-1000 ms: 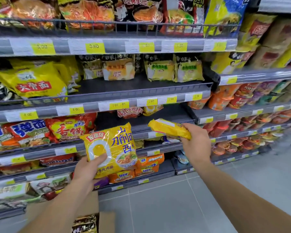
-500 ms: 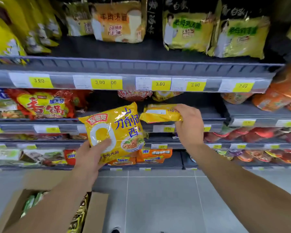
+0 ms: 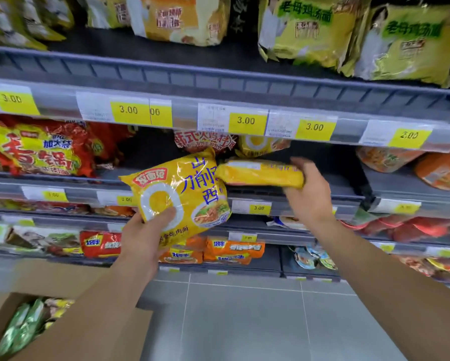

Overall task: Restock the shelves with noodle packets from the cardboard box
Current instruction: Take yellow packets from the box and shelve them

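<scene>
Gripping a yellow plastic noodle packet [image 3: 182, 196] face-up, the left hand [image 3: 143, 238] hovers near the grey shelf [image 3: 309, 196]; right hand [image 3: 309, 196] clasps a second yellow packet [image 3: 260, 174] edge-on there.

Grey shelves [image 3: 244, 82], noodle packets [image 3: 44, 149], floor-standing cardboard box [image 3: 130, 332]

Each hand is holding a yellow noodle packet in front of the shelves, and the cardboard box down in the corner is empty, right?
Not quite. The cardboard box is not empty: the head view shows green packets inside it. The rest holds: the left hand holds one yellow noodle packet, and the right hand holds another yellow packet in front of the shelves.
</scene>
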Motion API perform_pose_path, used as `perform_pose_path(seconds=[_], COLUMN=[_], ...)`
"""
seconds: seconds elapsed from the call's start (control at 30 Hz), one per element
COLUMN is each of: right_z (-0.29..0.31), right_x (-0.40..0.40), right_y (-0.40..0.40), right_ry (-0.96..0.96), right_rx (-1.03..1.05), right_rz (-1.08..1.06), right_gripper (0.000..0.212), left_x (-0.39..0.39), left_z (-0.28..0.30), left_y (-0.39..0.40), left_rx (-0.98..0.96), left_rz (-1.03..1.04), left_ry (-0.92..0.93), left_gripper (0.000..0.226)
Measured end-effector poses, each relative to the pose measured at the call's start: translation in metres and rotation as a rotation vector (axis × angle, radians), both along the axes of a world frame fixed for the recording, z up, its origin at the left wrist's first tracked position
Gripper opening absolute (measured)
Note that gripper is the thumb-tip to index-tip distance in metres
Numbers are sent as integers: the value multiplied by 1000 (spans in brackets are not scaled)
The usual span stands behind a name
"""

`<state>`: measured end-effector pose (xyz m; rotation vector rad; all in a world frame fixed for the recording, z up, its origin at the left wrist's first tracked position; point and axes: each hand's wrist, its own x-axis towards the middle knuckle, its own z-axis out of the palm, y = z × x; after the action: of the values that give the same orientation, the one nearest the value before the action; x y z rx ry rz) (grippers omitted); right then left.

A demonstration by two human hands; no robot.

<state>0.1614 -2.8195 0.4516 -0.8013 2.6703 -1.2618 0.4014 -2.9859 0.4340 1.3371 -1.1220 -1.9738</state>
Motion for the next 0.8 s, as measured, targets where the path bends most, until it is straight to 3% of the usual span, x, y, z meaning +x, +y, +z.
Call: perform_pose_path(seconds=[0.1, 0.27, 0.47, 0.67, 0.8], right_z=[3, -11, -23, -9, -6], right_x=[-13, -39, -45, -38, -34], right_y=[-15, -49, -51, -34, -25], right_ry=[-126, -265, -306, -211, -242], right_rx=[-203, -391, -167, -1, -35], right_rz=[-179, -205, -47, -49, -50], right_gripper=[47, 61, 72, 52, 46], left_x=[-6, -18, -28, -40, -65], left_z=[-4, -13, -16, -4, 12], left_y=[-1, -3, 1, 1, 1], left_rx=[-24, -103, -127, -201, -253], left_rz=[-38, -140, -187, -174, -175], left_ry=[9, 9, 39, 28, 37], left_gripper=[23, 14, 22, 26, 24])
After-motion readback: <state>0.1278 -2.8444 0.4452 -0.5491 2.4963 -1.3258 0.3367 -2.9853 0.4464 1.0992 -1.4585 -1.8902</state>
